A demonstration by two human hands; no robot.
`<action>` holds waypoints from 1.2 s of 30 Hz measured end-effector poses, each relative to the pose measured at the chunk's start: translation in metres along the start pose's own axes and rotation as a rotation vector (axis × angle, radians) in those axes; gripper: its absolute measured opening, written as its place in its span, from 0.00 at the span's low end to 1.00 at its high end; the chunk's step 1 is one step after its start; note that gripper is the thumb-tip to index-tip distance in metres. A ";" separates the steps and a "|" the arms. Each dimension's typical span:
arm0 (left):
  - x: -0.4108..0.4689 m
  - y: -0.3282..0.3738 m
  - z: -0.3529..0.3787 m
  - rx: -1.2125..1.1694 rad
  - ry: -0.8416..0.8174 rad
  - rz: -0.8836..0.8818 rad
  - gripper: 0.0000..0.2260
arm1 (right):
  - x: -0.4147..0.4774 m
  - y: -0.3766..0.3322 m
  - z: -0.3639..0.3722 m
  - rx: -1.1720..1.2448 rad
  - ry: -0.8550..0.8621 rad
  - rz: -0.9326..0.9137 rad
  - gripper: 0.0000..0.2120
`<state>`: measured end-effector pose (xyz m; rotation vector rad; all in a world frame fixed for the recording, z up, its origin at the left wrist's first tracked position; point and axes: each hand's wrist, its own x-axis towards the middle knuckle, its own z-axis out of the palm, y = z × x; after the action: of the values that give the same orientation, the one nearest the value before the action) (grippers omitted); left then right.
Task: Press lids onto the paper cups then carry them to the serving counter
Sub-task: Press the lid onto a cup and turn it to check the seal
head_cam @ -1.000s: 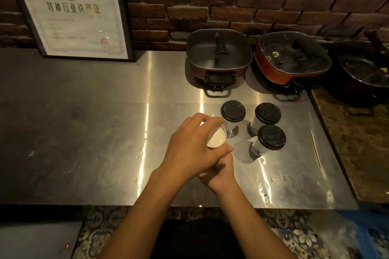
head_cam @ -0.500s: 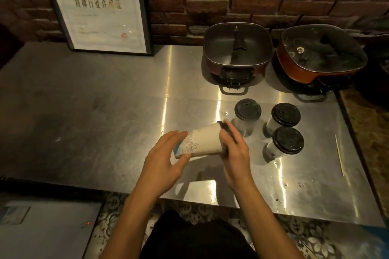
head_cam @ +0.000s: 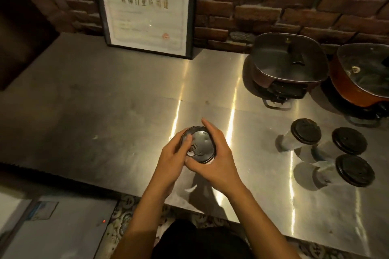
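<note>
Cup turned upright since sideways hold; black lid (head_cam: 199,144) seated on top, both hands (head_cam: 212,161) clasped round it.

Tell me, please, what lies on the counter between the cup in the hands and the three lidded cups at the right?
Nothing: the head view shows only bare steel counter between the held cup and the three lidded cups.

Brushed steel counter (head_cam: 105,111), glossy with streaked reflections; matt black plastic lid (head_cam: 201,145); rough brick wall (head_cam: 273,6); glass-lidded pots (head_cam: 290,65), sheen on their metal rims.
</note>
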<state>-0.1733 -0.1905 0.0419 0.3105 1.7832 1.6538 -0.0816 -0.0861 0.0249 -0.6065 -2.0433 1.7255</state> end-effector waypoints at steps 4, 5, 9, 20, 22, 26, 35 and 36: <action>0.021 -0.006 -0.042 -0.119 0.124 -0.062 0.15 | 0.020 0.009 0.047 0.149 0.097 0.131 0.36; 0.024 -0.007 -0.051 -0.149 0.155 -0.061 0.14 | 0.025 0.011 0.060 0.164 0.168 0.165 0.32; 0.040 -0.016 -0.082 -0.159 0.290 -0.024 0.11 | 0.043 0.017 0.101 0.142 0.269 0.273 0.19; 0.115 -0.041 -0.140 -0.231 0.326 -0.303 0.09 | 0.122 0.036 0.146 0.317 0.194 0.592 0.08; 0.120 -0.044 -0.143 -0.247 0.325 -0.326 0.08 | 0.126 0.037 0.149 0.325 0.178 0.609 0.09; 0.128 -0.048 -0.152 -0.211 0.304 -0.320 0.07 | 0.135 0.036 0.154 0.359 0.187 0.667 0.09; 0.131 -0.049 -0.158 -0.202 0.282 -0.341 0.09 | 0.134 0.039 0.153 0.385 0.186 0.726 0.09; 0.132 -0.047 -0.160 -0.196 0.282 -0.344 0.10 | 0.134 0.038 0.154 0.382 0.186 0.723 0.09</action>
<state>-0.3565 -0.2464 -0.0497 -0.3169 1.7341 1.6601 -0.2754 -0.1313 -0.0341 -1.4231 -1.3788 2.2523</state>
